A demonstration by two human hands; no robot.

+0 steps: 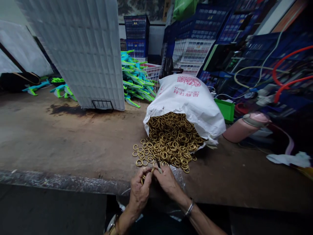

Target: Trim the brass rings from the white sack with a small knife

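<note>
Several brass-coloured rings (143, 179) are in my closed left hand (139, 192) at the front edge of the table. One ring (153, 170) stands out at its fingertips, against the fingers of my right hand (168, 183). My right hand is closed on a small knife (158, 164), its dark narrow blade pointing up and away from me. Just beyond both hands, a heap of loose rings (174, 147) spills from the mouth of a white woven sack (186, 98) lying on its side. Fingers partly hide the held rings and the knife's handle.
The brown tabletop (73, 140) has a worn front edge. A tall whitish panel (97, 55) stands at left. Blue-green plastic parts (137, 81) are piled behind it. A pink bottle (246, 127) and a green tray (225, 110) are right of the sack. Crates (193, 50) rise behind.
</note>
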